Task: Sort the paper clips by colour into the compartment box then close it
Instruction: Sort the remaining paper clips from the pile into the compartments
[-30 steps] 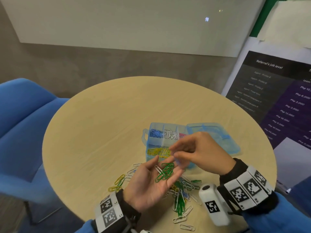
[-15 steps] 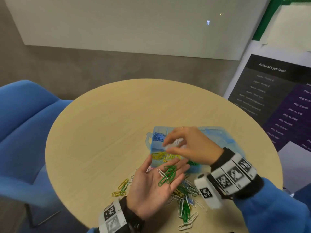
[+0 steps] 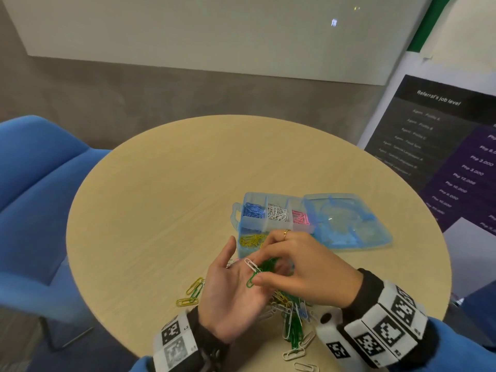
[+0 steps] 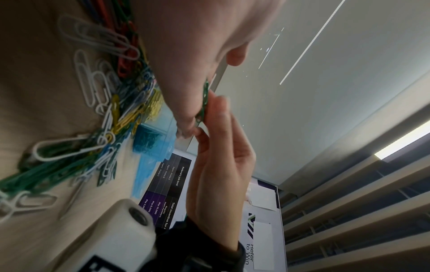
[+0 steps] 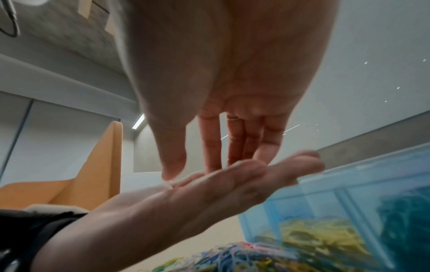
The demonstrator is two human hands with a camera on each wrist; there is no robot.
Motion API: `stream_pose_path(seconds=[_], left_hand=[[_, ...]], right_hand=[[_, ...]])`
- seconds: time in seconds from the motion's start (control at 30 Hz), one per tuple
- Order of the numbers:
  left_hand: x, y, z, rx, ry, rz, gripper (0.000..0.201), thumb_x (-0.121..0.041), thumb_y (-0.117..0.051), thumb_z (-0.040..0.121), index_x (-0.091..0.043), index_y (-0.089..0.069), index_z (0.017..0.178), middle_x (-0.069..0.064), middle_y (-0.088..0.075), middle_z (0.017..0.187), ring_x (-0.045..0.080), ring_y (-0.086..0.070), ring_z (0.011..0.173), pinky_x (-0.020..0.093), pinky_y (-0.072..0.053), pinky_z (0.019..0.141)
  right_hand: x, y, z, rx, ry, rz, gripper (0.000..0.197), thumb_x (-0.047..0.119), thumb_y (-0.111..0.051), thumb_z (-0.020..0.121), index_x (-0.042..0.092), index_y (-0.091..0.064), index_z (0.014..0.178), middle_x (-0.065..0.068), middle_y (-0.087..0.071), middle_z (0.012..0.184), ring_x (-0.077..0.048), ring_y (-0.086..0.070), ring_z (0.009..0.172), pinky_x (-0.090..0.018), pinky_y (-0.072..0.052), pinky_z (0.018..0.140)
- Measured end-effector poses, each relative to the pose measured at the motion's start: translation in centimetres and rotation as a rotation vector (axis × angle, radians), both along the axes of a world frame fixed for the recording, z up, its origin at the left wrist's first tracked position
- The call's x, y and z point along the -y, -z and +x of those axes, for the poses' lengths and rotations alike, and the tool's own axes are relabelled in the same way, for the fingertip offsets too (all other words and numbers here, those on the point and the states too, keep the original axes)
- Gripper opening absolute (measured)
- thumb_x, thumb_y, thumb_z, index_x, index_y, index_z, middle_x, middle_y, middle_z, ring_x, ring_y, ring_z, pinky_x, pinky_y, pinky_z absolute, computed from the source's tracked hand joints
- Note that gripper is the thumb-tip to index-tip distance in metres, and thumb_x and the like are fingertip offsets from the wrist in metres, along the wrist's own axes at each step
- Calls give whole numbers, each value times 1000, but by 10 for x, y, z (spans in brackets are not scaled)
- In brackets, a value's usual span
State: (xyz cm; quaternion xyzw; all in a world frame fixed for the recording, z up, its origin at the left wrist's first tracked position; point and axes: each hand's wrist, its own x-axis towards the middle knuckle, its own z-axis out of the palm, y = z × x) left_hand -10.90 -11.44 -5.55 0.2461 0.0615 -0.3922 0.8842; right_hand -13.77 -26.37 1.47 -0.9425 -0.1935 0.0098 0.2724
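My left hand point(image 3: 230, 294) lies palm up over the table and carries a bunch of green paper clips point(image 3: 267, 265) and one white clip point(image 3: 251, 263) on its fingers. The right hand point(image 3: 298, 272) reaches over it, thumb and fingertips closing on the green clips. In the left wrist view the green clips point(image 4: 204, 103) sit pressed between the two hands. Just behind them the compartment box point(image 3: 243, 224) stands open, holding blue point(image 3: 253, 210), white point(image 3: 277, 212), pink point(image 3: 300, 218) and yellow clips point(image 3: 251, 240). Its lid point(image 3: 346, 221) lies flat to the right.
A mixed pile of loose clips point(image 3: 292, 318) lies under and right of my hands, and a few yellow and green ones point(image 3: 192, 291) sit to the left. The round table point(image 3: 161, 210) has a blue chair point(image 3: 35, 197) at its left.
The right hand went from above the left palm to the box's back compartments, then came back down onto the green clips in the palm. My left hand stayed palm up.
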Motion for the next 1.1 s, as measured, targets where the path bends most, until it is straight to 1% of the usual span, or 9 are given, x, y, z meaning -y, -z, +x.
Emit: stream_pose_path(seconds=[0.07, 0.17, 0.27, 0.5, 0.67, 0.73, 0.83, 1.0, 1.1], left_hand=[[-1, 0, -1, 36, -7, 2, 66, -47, -38, 102, 2, -39, 146, 14, -26, 157, 29, -32, 141, 33, -21, 118], [-1, -2, -3, 17, 9, -61, 60, -43, -45, 97, 1, -51, 137, 16, -46, 143, 26, -45, 135, 34, -25, 117], [0, -7, -5, -33, 2, -93, 53, -41, -45, 99, 4, -63, 121, 18, -47, 142, 24, -44, 136, 33, -24, 119], [-1, -18, -6, -37, 3, -90, 65, -42, -36, 103, 8, -37, 144, 29, -37, 149, 35, -39, 140, 41, -17, 123], [-6, -34, 2, 29, -38, -69, 66, -43, -37, 97, 8, -44, 138, 26, -54, 136, 35, -53, 129, 43, -40, 107], [-6, -46, 8, 82, -64, 2, 65, -44, -39, 96, 8, -47, 134, 25, -59, 131, 35, -57, 124, 42, -45, 103], [2, -64, 19, 185, -74, 129, 61, -43, -41, 98, 7, -49, 131, 22, -63, 126, 32, -58, 123, 38, -40, 111], [40, -93, 33, 346, -36, 315, 56, -47, -42, 98, 1, -51, 125, 19, -57, 133, 24, -54, 120, 32, -37, 110], [66, -88, 29, 560, 137, 548, 85, -71, -50, 82, -9, -43, 141, 0, -48, 140, 11, -44, 119, 30, -30, 106]], right_hand=[[-5, 1, 1, 24, 51, -8, 43, 61, -53, 80, 27, -74, 95, 13, -58, 89, -4, -57, 86, -28, -49, 77], [-13, 5, 5, 65, 87, -29, 27, 47, -62, 84, 21, -69, 85, 10, -57, 85, -5, -53, 83, -33, -46, 77], [-16, 5, 7, 35, 126, 71, 14, 31, -70, 83, 18, -68, 80, 6, -55, 83, -6, -51, 80, -32, -46, 75], [-8, -1, 8, -37, 218, 424, 6, 20, -75, 81, 14, -73, 80, 1, -67, 86, -12, -67, 79, -31, -57, 78], [20, -26, 4, 121, 322, 551, 9, 22, -71, 86, 14, -73, 82, 3, -73, 81, -10, -68, 81, -30, -53, 83], [35, -34, 7, 229, 368, 600, 9, 20, -72, 86, 14, -72, 79, 1, -72, 77, -14, -68, 77, -31, -55, 79], [55, -41, 7, 320, 418, 617, 10, 17, -72, 85, 12, -72, 77, 0, -71, 72, -14, -66, 71, -27, -53, 74], [76, -52, 0, 395, 470, 633, 11, 17, -72, 85, 10, -72, 77, -2, -71, 69, -17, -68, 69, -29, -55, 75], [83, -56, -4, 419, 479, 648, 11, 18, -72, 85, 10, -72, 78, -1, -71, 70, -15, -69, 68, -27, -55, 74]])
